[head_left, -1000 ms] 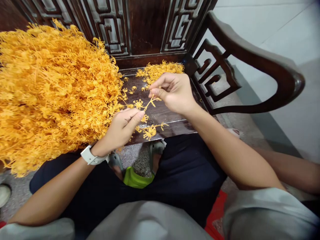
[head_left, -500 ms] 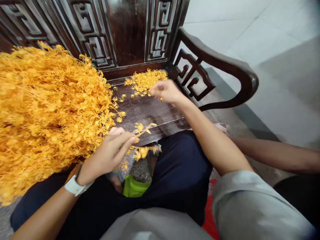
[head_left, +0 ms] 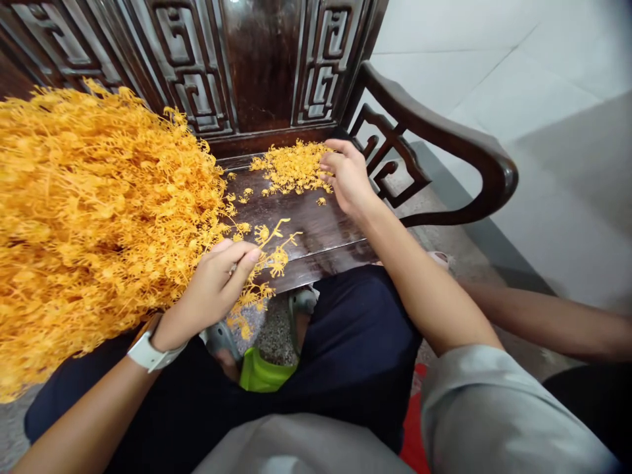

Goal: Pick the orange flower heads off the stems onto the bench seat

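My left hand (head_left: pixel 217 283) pinches a yellow artificial flower stem (head_left: pixel 276 260) whose branched sprigs stick out to the right, over the bench edge. Fingers spread, my right hand (head_left: pixel 349 176) hovers at the right side of a small pile of loose yellow flower heads (head_left: pixel 291 164) on the bench seat. Nothing shows between its fingers. A single flower head (head_left: pixel 321 201) lies just below that hand. A big heap of yellow flower sprays (head_left: pixel 103 224) fills the left side, close beside my left hand.
The dark wooden bench (head_left: pixel 316 227) has a carved backrest (head_left: pixel 264 66) and a curved armrest (head_left: pixel 459 141) at the right. Below my knees is a bright green plastic piece (head_left: pixel 264 375). Another person's arm (head_left: pixel 543 319) reaches in from the right.
My right hand has opened and shifted slightly right from the small pile. The stem in my left hand has steadied, its tips now pointing up and right. The view has shifted a little.
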Action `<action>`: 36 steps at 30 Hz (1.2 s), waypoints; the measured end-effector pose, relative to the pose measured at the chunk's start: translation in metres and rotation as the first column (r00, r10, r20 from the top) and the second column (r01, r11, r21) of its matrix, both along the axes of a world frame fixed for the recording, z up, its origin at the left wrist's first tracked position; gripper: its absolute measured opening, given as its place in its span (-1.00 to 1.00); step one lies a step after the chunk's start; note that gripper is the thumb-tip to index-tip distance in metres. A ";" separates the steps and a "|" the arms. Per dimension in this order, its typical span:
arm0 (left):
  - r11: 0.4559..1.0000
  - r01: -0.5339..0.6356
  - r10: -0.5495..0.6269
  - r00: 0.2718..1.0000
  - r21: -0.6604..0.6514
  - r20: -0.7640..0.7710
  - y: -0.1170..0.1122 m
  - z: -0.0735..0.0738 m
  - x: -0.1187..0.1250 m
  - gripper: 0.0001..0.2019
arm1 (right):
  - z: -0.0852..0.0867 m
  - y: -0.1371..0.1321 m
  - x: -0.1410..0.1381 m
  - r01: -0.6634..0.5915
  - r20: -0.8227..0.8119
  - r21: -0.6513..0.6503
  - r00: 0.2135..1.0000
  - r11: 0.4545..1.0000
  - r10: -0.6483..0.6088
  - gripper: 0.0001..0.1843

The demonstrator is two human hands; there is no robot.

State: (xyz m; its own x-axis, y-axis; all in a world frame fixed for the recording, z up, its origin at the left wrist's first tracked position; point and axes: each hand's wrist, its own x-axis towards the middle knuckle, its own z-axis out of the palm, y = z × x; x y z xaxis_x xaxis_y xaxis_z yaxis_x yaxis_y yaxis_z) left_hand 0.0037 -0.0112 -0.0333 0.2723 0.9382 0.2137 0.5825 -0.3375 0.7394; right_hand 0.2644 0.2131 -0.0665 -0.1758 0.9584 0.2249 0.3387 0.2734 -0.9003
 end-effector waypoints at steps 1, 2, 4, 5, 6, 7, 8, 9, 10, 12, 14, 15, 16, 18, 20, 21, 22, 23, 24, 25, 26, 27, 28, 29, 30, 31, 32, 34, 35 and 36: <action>1.000 -0.016 0.017 0.999 -0.018 0.038 0.002 -0.001 0.001 -0.73 | 0.002 -0.006 0.000 -0.007 -0.072 -0.064 0.997 0.998 0.003 -0.63; 0.999 -0.032 0.035 0.996 -0.041 0.086 0.004 -0.002 0.002 -0.71 | 0.004 -0.014 -0.001 -0.059 -0.141 -0.134 0.989 0.989 0.040 -0.66; 0.993 -0.057 0.077 0.976 -0.102 0.203 0.006 -0.003 0.003 -0.68 | 0.013 -0.035 -0.008 -0.298 -0.221 -0.233 0.943 0.926 0.248 -0.67; 0.988 -0.060 0.095 0.960 -0.140 0.263 0.007 -0.003 0.004 -0.67 | 0.017 -0.045 -0.013 -0.440 -0.246 -0.258 0.891 0.860 0.382 -0.65; 0.982 -0.054 0.111 0.941 -0.179 0.321 0.008 -0.004 0.006 -0.66 | 0.022 -0.056 -0.019 -0.564 -0.269 -0.272 0.823 0.780 0.501 -0.60; 0.975 -0.041 0.121 0.921 -0.217 0.371 0.008 -0.005 0.007 -0.66 | 0.026 -0.065 -0.025 -0.657 -0.290 -0.274 0.753 0.703 0.591 -0.54; 0.968 -0.025 0.130 0.900 -0.250 0.416 0.008 -0.006 0.008 -0.66 | 0.028 -0.072 -0.031 -0.722 -0.310 -0.261 0.691 0.641 0.652 -0.49; 0.960 -0.005 0.139 0.878 -0.280 0.458 0.008 -0.007 0.009 -0.67 | 0.030 -0.078 -0.037 -0.766 -0.326 -0.235 0.643 0.599 0.693 -0.48; 0.950 0.009 0.154 0.854 -0.311 0.497 0.008 -0.008 0.010 -0.68 | 0.030 -0.083 -0.042 -0.792 -0.336 -0.201 0.609 0.577 0.718 -0.52; 0.929 0.033 0.199 0.796 -0.369 0.572 0.008 -0.008 0.012 -0.69 | 0.030 -0.088 -0.049 -0.818 -0.347 -0.141 0.568 0.557 0.746 -0.63; 0.902 0.076 0.239 0.731 -0.425 0.639 0.008 -0.006 0.013 -0.67 | 0.029 -0.088 -0.051 -0.841 -0.355 -0.119 0.532 0.527 0.769 -0.62; 0.888 0.108 0.248 0.706 -0.447 0.663 0.007 -0.004 0.014 -0.65 | 0.029 -0.086 -0.050 -0.852 -0.360 -0.115 0.515 0.511 0.778 -0.61; 0.875 0.145 0.245 0.689 -0.461 0.682 0.006 -0.003 0.014 -0.63 | 0.030 -0.085 -0.047 -0.862 -0.361 -0.108 0.499 0.496 0.788 -0.60; 0.850 0.217 0.220 0.682 -0.480 0.698 0.004 0.000 0.015 -0.63 | 0.032 -0.080 -0.041 -0.872 -0.348 -0.072 0.477 0.484 0.807 -0.60; 0.831 0.258 0.205 0.682 -0.493 0.702 0.003 0.001 0.017 -0.65 | 0.034 -0.076 -0.037 -0.864 -0.328 -0.018 0.481 0.504 0.813 -0.58; 0.828 0.263 0.206 0.678 -0.495 0.706 0.002 0.000 0.018 -0.66 | 0.034 -0.074 -0.036 -0.854 -0.319 0.005 0.492 0.520 0.810 -0.58; 0.830 0.261 0.211 0.671 -0.493 0.710 0.003 0.000 0.019 -0.66 | 0.033 -0.073 -0.037 -0.840 -0.313 0.024 0.509 0.543 0.802 -0.56; 0.834 0.255 0.217 0.665 -0.490 0.715 0.003 -0.001 0.019 -0.65 | 0.032 -0.073 -0.040 -0.821 -0.312 0.040 0.531 0.569 0.788 -0.55; 0.840 0.248 0.219 0.660 -0.483 0.719 0.004 -0.002 0.020 -0.65 | 0.031 -0.072 -0.043 -0.803 -0.310 0.052 0.552 0.594 0.774 -0.53; 0.846 0.240 0.217 0.659 -0.475 0.720 0.005 -0.003 0.019 -0.65 | 0.029 -0.071 -0.047 -0.788 -0.308 0.061 0.570 0.613 0.762 -0.52; 0.855 0.229 0.216 0.660 -0.466 0.720 0.005 -0.003 0.019 -0.65 | 0.027 -0.069 -0.050 -0.777 -0.301 0.065 0.583 0.626 0.755 -0.51; 0.864 0.220 0.210 0.662 -0.454 0.720 0.005 -0.002 0.017 -0.64 | 0.025 -0.066 -0.052 -0.766 -0.292 0.067 0.598 0.640 0.746 -0.50; 0.874 0.222 0.182 0.675 -0.432 0.715 0.003 0.000 0.016 -0.63 | 0.023 -0.060 -0.051 -0.742 -0.289 0.072 0.624 0.667 0.726 -0.48; 0.884 0.241 0.125 0.705 -0.401 0.698 0.001 0.002 0.014 -0.62 | 0.021 -0.052 -0.047 -0.697 -0.290 0.074 0.669 0.713 0.684 -0.47; 0.889 0.272 0.049 0.744 -0.368 0.667 -0.003 0.004 0.012 -0.61 | 0.019 -0.042 -0.040 -0.620 -0.297 0.071 0.735 0.782 0.610 -0.46; 0.889 0.309 -0.030 0.777 -0.339 0.629 -0.007 0.006 0.010 -0.59 | 0.016 -0.032 -0.029 -0.507 -0.312 0.065 0.808 0.859 0.500 -0.46; 0.883 0.338 -0.086 0.801 -0.327 0.593 -0.012 0.006 0.009 -0.57 | 0.013 -0.023 -0.017 -0.376 -0.317 0.037 0.874 0.926 0.368 -0.47; 0.871 0.342 -0.087 0.814 -0.352 0.574 -0.019 0.003 0.007 -0.57 | 0.005 -0.010 0.010 -0.167 -0.274 -0.046 0.950 0.985 0.148 -0.53; 0.869 0.314 -0.030 0.806 -0.383 0.592 -0.020 -0.001 0.007 -0.58 | 0.001 -0.007 0.020 -0.186 -0.213 -0.105 0.964 0.977 0.161 -0.56; 0.866 0.278 0.041 0.790 -0.416 0.612 -0.021 -0.006 0.006 -0.59 | -0.004 -0.007 0.028 -0.268 -0.129 -0.166 0.960 0.949 0.249 -0.59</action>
State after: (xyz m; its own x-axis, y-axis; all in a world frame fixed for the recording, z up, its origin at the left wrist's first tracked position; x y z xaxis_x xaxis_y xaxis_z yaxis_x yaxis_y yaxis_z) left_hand 0.0102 -0.0322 -0.0392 0.3585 0.9301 -0.0801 -0.0381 0.1003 0.9942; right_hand 0.2920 0.2063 -0.0703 -0.4078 0.9093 0.0835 0.1786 0.1691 -0.9693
